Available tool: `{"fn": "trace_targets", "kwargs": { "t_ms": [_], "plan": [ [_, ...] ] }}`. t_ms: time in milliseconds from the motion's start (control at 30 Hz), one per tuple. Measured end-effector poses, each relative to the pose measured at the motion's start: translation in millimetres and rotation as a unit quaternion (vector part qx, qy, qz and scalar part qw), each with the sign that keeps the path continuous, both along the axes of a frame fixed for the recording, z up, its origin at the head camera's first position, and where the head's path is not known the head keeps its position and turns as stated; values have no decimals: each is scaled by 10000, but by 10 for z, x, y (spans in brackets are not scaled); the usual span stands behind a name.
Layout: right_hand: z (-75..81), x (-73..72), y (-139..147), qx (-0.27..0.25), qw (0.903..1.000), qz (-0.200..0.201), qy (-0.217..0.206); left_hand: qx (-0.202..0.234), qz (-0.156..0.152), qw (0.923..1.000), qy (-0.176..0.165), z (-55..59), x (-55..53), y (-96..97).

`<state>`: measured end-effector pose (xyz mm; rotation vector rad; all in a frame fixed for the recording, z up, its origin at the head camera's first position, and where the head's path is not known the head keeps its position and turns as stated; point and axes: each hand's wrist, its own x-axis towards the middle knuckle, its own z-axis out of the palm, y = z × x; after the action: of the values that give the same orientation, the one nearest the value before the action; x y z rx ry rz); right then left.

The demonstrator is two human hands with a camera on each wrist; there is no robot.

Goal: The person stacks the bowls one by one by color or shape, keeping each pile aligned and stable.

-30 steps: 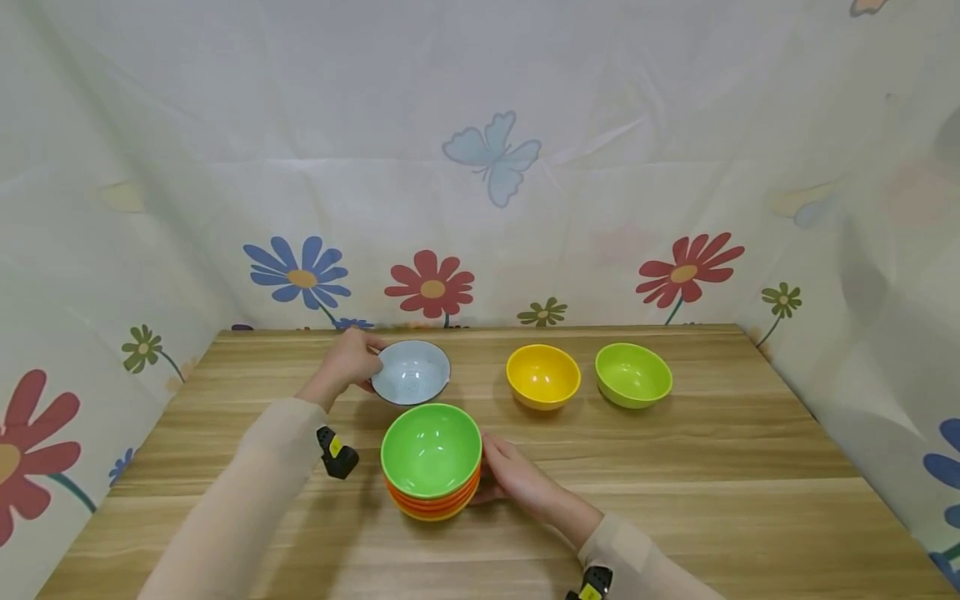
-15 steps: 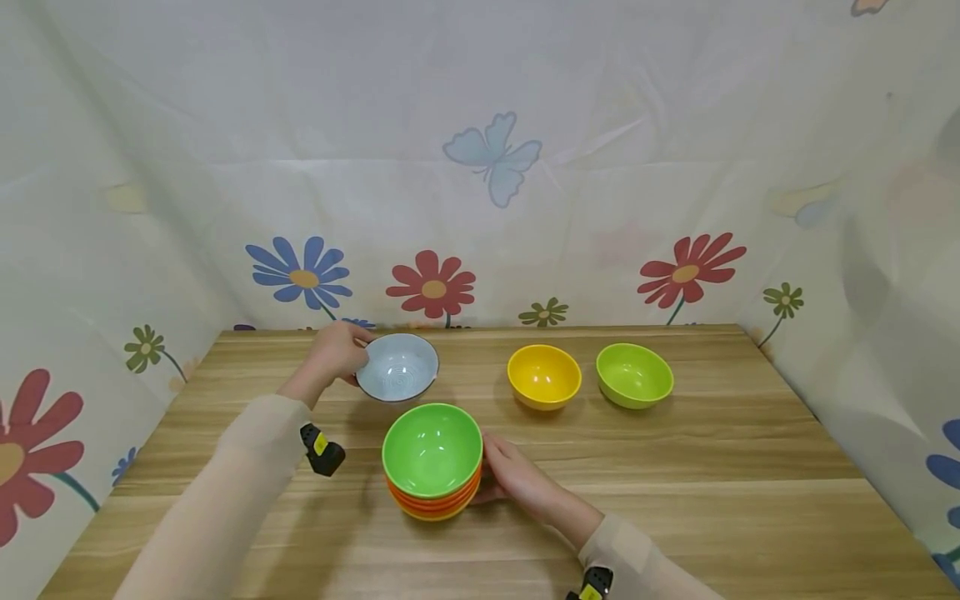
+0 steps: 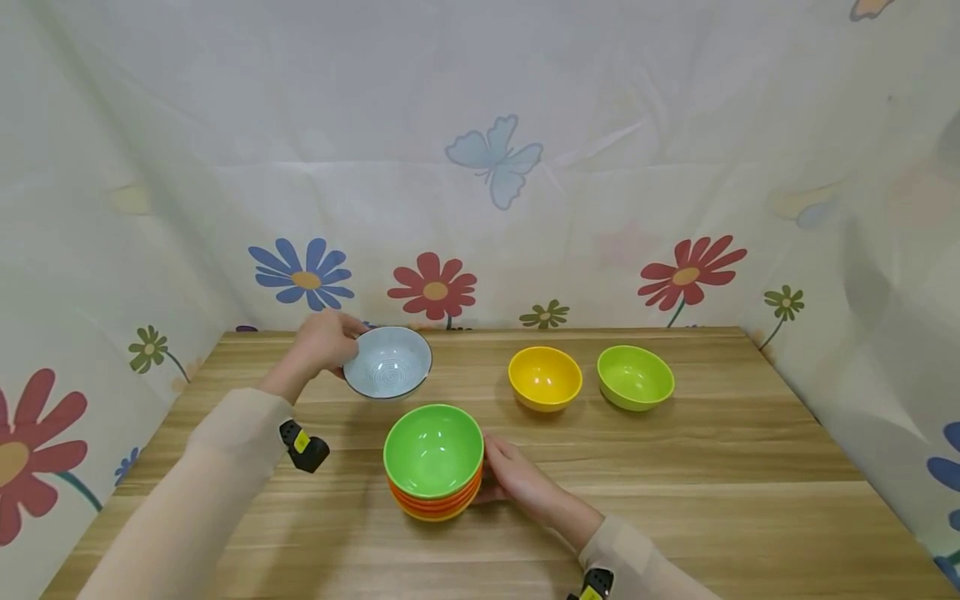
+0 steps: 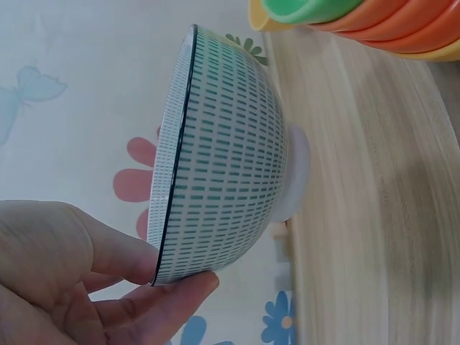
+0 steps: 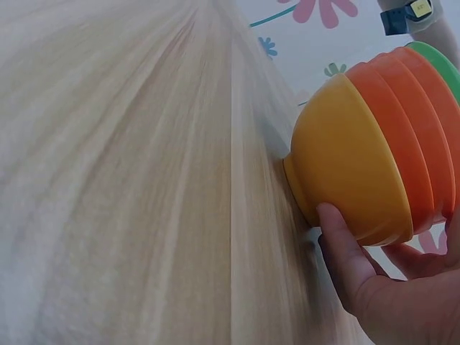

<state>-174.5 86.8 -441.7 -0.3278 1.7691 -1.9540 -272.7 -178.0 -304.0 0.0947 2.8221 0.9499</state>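
My left hand (image 3: 326,340) pinches the left rim of a pale blue-white bowl (image 3: 388,362) between thumb and fingers. Its outside, patterned with green dashes under a dark rim, shows in the left wrist view, where the patterned bowl (image 4: 226,158) fills the middle. Whether its foot touches the table is unclear. A stack of bowls (image 3: 433,454) stands upright nearer the front, green on top, orange ones below, yellow at the bottom. My right hand (image 3: 521,477) rests against the right side of this stack. One fingertip (image 5: 329,214) touches the yellow bottom bowl (image 5: 341,158) near its foot.
A yellow bowl (image 3: 545,379) and a lime green bowl (image 3: 636,378) stand apart at the back right of the wooden table (image 3: 712,517). A flower-printed cloth (image 3: 570,208) rises behind the table and along both sides.
My left hand has carried the blue-white bowl left and slightly back, away from the stack. My right hand and the stack stay where they were.
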Motion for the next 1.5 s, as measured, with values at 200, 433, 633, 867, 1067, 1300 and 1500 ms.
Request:
{"fn": "trace_targets", "kwargs": {
  "t_ms": [200, 433, 633, 867, 1067, 1300, 1500],
  "plan": [
    [1, 5, -3, -1, 10000, -17, 0, 42, -112, 9999, 7, 106, 54, 13],
    [11, 6, 2, 13, 10000, 48, 35, -55, -210, 9998, 24, 155, 86, 34],
    [19, 3, -1, 0, 10000, 63, 41, -107, -422, 9990, 130, 239, 177, 118],
    [21, 4, 0, 7, 9999, 91, 54, -82, -586, 9981, 153, 268, 263, 218],
    [23, 5, -1, 28, 9999, 91, 61, -46, -743, 9970, 198, 246, 301, 290],
    [28, 8, -1, 44, 10000, 58, 47, -29, -915, 9955, 226, 212, 373, 378],
    [31, 10, 6, 79, 9999, 76, 49, 27, -1013, 9948, 89, 153, 443, 454]
  ]
}}
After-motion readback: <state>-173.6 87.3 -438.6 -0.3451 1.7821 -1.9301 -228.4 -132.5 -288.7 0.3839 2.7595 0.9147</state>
